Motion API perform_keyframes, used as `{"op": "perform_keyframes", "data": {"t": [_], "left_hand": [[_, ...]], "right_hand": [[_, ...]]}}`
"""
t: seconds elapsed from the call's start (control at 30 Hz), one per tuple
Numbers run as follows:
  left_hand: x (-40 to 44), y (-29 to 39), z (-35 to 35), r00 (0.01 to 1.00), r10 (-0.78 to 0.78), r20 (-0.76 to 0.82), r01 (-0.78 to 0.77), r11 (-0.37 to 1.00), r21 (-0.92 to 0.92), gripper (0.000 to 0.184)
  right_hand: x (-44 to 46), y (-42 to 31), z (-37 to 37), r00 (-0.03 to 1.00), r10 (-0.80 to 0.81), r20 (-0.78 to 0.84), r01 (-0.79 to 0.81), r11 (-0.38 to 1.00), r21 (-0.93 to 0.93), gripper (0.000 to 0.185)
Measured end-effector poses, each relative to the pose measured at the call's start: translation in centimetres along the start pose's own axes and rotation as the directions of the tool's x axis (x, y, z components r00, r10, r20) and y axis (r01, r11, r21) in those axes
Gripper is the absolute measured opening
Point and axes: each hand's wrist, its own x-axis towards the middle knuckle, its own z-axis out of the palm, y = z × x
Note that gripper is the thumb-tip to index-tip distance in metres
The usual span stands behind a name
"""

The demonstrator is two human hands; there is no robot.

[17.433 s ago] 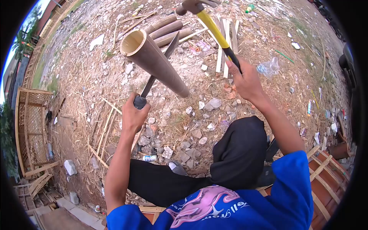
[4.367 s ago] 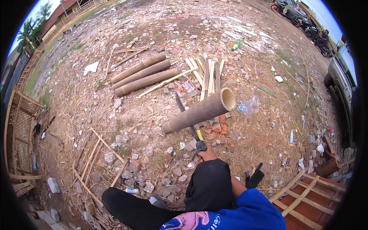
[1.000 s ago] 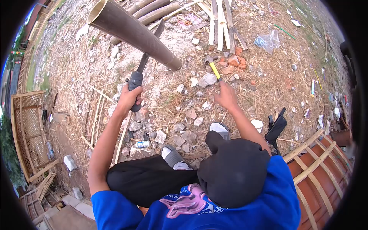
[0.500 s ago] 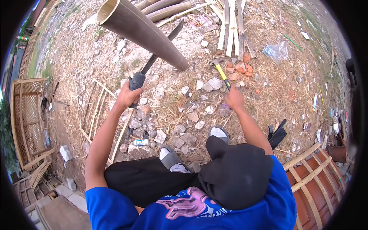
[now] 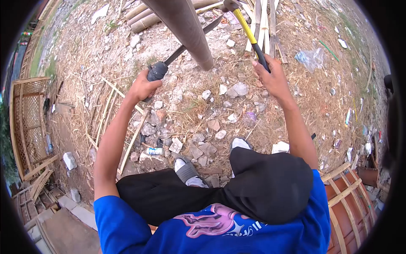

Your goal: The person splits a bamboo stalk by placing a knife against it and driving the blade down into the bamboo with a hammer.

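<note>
My left hand (image 5: 143, 87) is closed around the dark wrapped handle of a machete (image 5: 175, 54). Its blade slants up and to the right, meeting a thick brown bamboo pole (image 5: 186, 30), and the tip shows on the pole's far side. Whether the blade is in the pole or only against it I cannot tell. The pole leans, its lower end near the ground and its upper end out of view. To the right, my right hand (image 5: 274, 79) grips a hammer (image 5: 245, 26) with a yellow and black handle, its head raised near the top of the view, apart from the machete.
Bamboo poles (image 5: 144, 21) and split strips (image 5: 263, 31) lie at the back. Stones (image 5: 237, 90) and straw cover the ground before my feet. A clear plastic bag (image 5: 312, 58) lies right; a lattice panel (image 5: 30, 122) stands left, a slatted wooden frame (image 5: 344, 197) at lower right.
My right hand has lifted the hammer up from low near the ground. The bamboo pole has become more upright, its top now out of view, and the machete's handle has risen slightly.
</note>
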Motion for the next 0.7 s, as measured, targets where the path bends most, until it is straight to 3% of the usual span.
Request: {"op": "perform_keyframes", "data": {"t": [0.1,0.2,0.33,0.47,0.53,0.6,0.7], "left_hand": [[0.3,0.5,-0.2,0.999,0.004,-0.043,-0.002,0.999,0.043,0.036],[1.5,1.7,-0.6,0.999,-0.008,0.033,0.003,0.989,0.145,0.038],[2.9,4.3,-0.6,0.999,0.034,0.039,-0.041,0.978,0.204,0.027],[2.7,7.7,0.8,0.997,-0.008,0.071,-0.001,0.992,0.127,0.024],[2.0,9.4,1.4,0.999,-0.019,0.042,0.010,0.980,0.196,0.025],[1.3,10.6,2.1,0.999,-0.021,0.032,0.014,0.977,0.214,0.025],[1.1,10.7,2.6,0.998,0.016,0.053,-0.029,0.967,0.255,0.038]], "right_hand": [[1.3,-1.1,0.3,1.000,-0.026,-0.008,0.025,0.996,-0.085,0.042],[0.5,-1.9,1.7,0.999,0.023,0.033,-0.027,0.991,0.128,0.043],[-1.0,-4.6,0.4,0.974,-0.149,-0.173,0.170,0.978,0.118,0.044],[-2.3,-8.7,-2.1,0.886,-0.282,-0.367,0.336,0.938,0.089,0.035],[-2.7,-9.8,-2.5,0.837,-0.459,-0.299,0.416,0.887,-0.199,0.032],[-3.2,-10.9,-2.7,0.780,-0.598,-0.186,0.465,0.753,-0.466,0.030],[-3.0,-12.4,-1.7,0.645,-0.763,0.048,0.624,0.489,-0.610,0.026]]}}
